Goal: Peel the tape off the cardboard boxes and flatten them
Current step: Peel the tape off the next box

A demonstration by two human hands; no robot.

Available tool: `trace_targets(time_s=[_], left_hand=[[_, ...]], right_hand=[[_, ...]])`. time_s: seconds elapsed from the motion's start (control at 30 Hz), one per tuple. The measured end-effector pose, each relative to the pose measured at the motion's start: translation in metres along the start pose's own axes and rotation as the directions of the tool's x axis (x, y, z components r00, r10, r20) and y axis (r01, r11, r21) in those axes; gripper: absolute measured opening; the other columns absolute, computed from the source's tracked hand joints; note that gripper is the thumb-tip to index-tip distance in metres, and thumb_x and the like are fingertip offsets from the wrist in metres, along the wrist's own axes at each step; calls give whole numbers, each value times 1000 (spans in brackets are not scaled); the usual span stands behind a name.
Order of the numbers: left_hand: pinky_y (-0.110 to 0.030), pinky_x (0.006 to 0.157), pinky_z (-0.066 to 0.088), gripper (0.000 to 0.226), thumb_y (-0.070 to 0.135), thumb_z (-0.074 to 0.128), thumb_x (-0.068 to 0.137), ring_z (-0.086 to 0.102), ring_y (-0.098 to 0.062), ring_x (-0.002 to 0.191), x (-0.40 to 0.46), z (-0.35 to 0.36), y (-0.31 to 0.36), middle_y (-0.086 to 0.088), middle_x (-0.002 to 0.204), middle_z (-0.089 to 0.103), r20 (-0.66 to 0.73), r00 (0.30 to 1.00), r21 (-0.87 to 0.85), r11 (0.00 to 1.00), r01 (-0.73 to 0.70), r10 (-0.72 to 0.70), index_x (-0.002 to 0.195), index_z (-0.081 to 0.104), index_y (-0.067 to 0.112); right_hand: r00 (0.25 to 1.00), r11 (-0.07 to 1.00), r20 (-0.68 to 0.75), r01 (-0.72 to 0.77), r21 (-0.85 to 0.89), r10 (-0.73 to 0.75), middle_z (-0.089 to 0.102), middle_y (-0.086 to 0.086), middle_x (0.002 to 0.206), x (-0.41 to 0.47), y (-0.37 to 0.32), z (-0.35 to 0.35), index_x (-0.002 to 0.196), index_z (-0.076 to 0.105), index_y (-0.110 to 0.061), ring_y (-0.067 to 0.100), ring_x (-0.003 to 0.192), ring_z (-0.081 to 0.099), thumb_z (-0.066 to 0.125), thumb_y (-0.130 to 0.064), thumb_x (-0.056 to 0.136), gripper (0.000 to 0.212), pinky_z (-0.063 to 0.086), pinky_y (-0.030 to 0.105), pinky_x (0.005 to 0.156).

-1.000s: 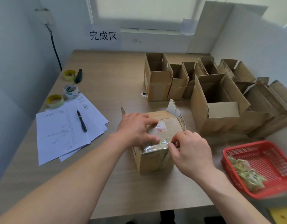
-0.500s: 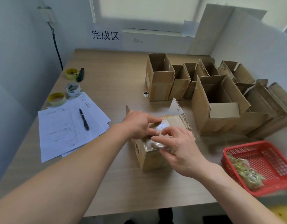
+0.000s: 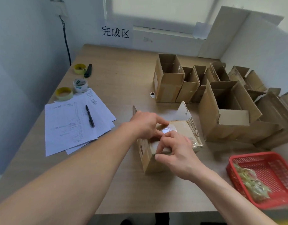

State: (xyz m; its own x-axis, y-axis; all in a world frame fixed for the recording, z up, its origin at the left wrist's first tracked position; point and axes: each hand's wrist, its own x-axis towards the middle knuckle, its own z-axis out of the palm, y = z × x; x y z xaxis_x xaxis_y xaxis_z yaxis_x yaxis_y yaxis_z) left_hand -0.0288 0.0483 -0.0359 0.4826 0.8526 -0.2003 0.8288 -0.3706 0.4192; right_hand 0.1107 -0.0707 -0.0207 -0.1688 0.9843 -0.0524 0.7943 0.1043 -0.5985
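Observation:
A small taped cardboard box [image 3: 149, 161] stands on the wooden table [image 3: 123, 82] in front of me. Clear tape [image 3: 195, 143] covers its top and right edge, with a white label under it. My left hand [image 3: 146, 123] presses on the box top from the left. My right hand [image 3: 175, 150] pinches a strip of the clear tape at the box's near top edge. A torn white flap [image 3: 183, 111] sticks up behind the box.
Several opened cardboard boxes [image 3: 221, 101] stand at the back right. A red basket [image 3: 269, 159] with peeled tape scraps sits at the right front. Papers [image 3: 71, 127] with a pen [image 3: 90, 116], three tape rolls [image 3: 80, 85] and a cutter [image 3: 88, 70] lie at the left.
My right hand has moved from the box's near-right corner up and leftwards across the top, drawing the tape with it. My left hand has stayed pressing on the box.

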Motion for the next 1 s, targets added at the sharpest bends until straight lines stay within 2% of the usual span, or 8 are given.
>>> trace_targets(time_s=[0.1,0.2,0.3,0.4,0.57,0.8,0.9,1.0], left_hand=[[-28,84,28,61,73,67,76,49,-20,117,-1,-1,1,11,125,65,6,1000,9,1000,2,-3,132,54,54],[-28,84,26,62,71,69,75,48,-20,118,-1,-1,1,10,127,64,7,1000,-1,1000,8,-8,132,53,55],[-28,84,26,60,69,70,77,47,-20,118,-1,-1,2,10,126,64,13,1000,-19,1000,17,-16,132,53,55],[-26,85,26,54,65,67,82,46,-20,118,0,-1,2,10,124,65,26,999,-21,1000,20,-20,133,52,55],[-27,84,25,58,64,70,80,35,-12,95,-1,-2,1,10,124,64,33,999,-33,999,17,-16,134,52,54],[-26,85,26,61,69,69,78,41,-16,100,-1,-2,0,12,122,65,49,999,-15,1000,11,-11,134,53,53],[-26,88,27,60,68,70,77,44,-19,107,-2,-1,-1,11,123,65,46,999,-25,999,23,-21,133,53,54],[-28,88,29,60,67,72,76,41,-20,109,-3,0,-2,10,125,65,45,998,-55,997,46,-44,132,53,56]], right_hand=[[1000,997,2,29,67,-29,56,-12,99,-6,3,0,65,58,-33,2,106,49,76,-26,65,19,20,40,106],[993,996,-115,28,81,-18,62,-14,90,-11,2,7,70,65,-29,8,100,56,78,-34,62,15,25,45,107],[974,999,-226,-37,-38,27,60,-14,82,-11,-5,20,84,69,-27,12,90,55,80,-47,65,30,36,45,101],[964,996,-259,-78,-40,65,52,-16,71,-7,-13,25,101,71,-33,13,83,53,68,-58,69,41,37,39,92],[956,998,-291,-42,-46,27,51,-14,80,-6,-10,35,76,74,-30,15,92,51,78,-36,79,8,32,55,101],[895,971,-378,227,-73,-237,56,-2,84,-17,10,41,74,75,-22,23,104,59,84,-18,75,10,35,71,92],[901,946,-311,323,21,-301,58,-2,93,-26,16,33,72,75,-21,19,114,56,78,-24,77,7,32,63,101],[932,904,-282,310,293,-228,65,0,105,-36,35,4,66,69,-14,16,117,58,71,-17,78,13,41,36,100]])
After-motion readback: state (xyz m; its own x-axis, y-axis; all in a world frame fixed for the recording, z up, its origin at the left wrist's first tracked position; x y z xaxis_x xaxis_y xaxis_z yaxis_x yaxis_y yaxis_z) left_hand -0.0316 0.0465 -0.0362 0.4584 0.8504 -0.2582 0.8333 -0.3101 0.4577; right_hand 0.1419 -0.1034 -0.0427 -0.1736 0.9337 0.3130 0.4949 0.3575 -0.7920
